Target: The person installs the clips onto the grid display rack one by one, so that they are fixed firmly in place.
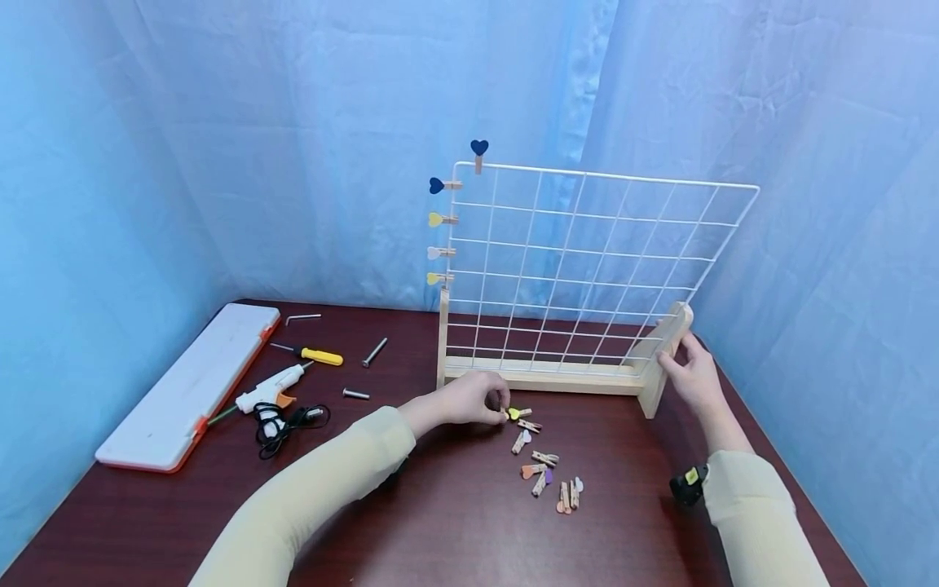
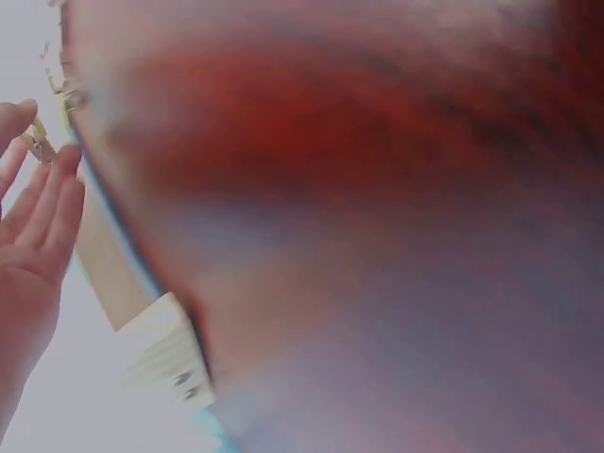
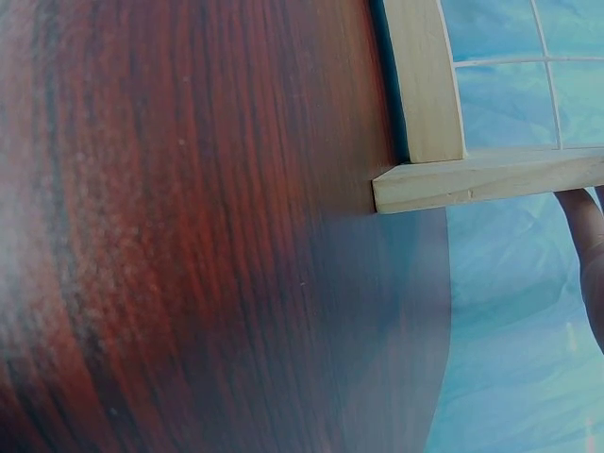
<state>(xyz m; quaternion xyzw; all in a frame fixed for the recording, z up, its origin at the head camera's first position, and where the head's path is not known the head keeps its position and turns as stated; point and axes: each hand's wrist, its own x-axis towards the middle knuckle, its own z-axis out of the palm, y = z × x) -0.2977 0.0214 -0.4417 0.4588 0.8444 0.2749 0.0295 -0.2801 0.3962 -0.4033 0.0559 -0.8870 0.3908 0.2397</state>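
My left hand [image 1: 469, 398] is low over the table, just in front of the stand, pinching a small wooden clothespin [image 2: 40, 146] between thumb and fingers. Beside its fingertips lies a yellow heart clothespin [image 1: 515, 414]. A white wire grid [image 1: 585, 173] leans back in a wooden stand [image 1: 543, 381]. My right hand [image 1: 697, 381] grips the stand's right upright [image 3: 491, 181], thumb in front. Along the grid's left side are clipped yellow, white and dark blue heart clothespins [image 1: 438, 219]; one dark blue heart clothespin [image 1: 479, 148] stands on the top wire.
Several loose clothespins [image 1: 539, 470] lie in front of the stand. At the left are a white case [image 1: 187, 383], a glue gun [image 1: 271, 390] with coiled cord, a yellow screwdriver [image 1: 320, 356], a hex key [image 1: 302, 316] and two bolts [image 1: 375, 352]. Blue curtains [image 1: 308, 147] surround the table.
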